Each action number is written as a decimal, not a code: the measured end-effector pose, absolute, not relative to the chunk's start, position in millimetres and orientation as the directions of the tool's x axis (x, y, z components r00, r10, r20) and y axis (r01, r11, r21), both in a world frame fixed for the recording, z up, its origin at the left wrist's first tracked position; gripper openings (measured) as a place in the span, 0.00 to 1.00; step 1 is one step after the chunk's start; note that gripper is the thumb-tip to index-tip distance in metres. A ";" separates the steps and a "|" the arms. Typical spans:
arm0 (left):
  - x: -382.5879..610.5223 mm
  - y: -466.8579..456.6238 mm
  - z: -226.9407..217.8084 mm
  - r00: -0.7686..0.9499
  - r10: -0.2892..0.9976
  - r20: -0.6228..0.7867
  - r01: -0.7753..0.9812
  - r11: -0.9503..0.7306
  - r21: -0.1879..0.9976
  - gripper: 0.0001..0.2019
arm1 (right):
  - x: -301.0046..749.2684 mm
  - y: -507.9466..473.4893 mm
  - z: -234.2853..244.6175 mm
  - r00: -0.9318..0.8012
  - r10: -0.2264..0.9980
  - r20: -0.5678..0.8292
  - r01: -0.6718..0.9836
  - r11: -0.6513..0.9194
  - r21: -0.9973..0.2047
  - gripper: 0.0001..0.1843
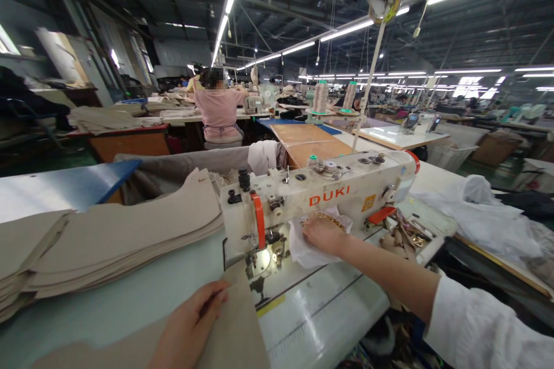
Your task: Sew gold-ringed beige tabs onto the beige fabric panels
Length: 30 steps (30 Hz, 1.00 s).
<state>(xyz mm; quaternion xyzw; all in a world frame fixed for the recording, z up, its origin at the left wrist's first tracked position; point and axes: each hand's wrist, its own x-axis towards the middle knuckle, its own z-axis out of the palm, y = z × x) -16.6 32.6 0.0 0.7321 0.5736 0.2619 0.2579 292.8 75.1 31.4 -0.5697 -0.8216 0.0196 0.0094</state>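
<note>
My left hand point(190, 323) lies flat, fingers together, on a beige fabric piece point(236, 323) whose tip reaches under the presser foot point(259, 268) of a white sewing machine point(320, 196). Reaching under the machine arm, my right hand point(322, 233) rests on a white plastic bag point(305, 248); its fingers are hidden behind the hand. A gold bracelet point(324, 218) circles that wrist.
A stack of cut beige fabric pieces point(116, 242) lies at the left of the table. White plastic wrap point(476, 207) lies at the right. Thread cones point(320, 97) stand behind the machine. A person in a pink top point(219, 109) sits at a farther table.
</note>
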 end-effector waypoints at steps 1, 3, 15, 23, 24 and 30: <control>-17.3 32.4 -0.7 0.206 0.975 0.085 0.706 -0.208 0.677 0.13 | 294.4 75.3 31.5 -0.329 0.944 0.014 0.940 0.329 -0.093 0.10; -17.9 31.5 -1.0 0.210 0.975 0.079 0.704 -0.207 0.679 0.14 | 297.3 74.1 31.9 -0.279 0.958 0.071 0.934 0.288 -0.210 0.10; -13.8 18.6 2.9 0.211 0.939 0.273 0.625 -0.344 0.701 0.13 | 256.2 16.3 16.4 -0.006 0.999 0.038 0.028 0.038 -0.999 0.21; -14.1 9.4 -1.2 0.315 0.874 0.371 0.567 -0.487 0.664 0.12 | 215.3 -1.7 15.5 -0.089 0.987 -0.136 -0.360 -0.159 -0.919 0.20; -13.9 9.2 -1.5 0.320 0.872 0.370 0.561 -0.489 0.668 0.11 | 212.9 -1.7 13.6 -0.095 0.987 -0.126 -0.338 -0.151 -0.929 0.20; -11.4 7.6 -3.1 0.299 0.899 0.319 0.541 -0.435 0.720 0.10 | 196.9 3.0 -2.6 -0.162 0.981 -0.111 -0.180 -0.140 -0.974 0.20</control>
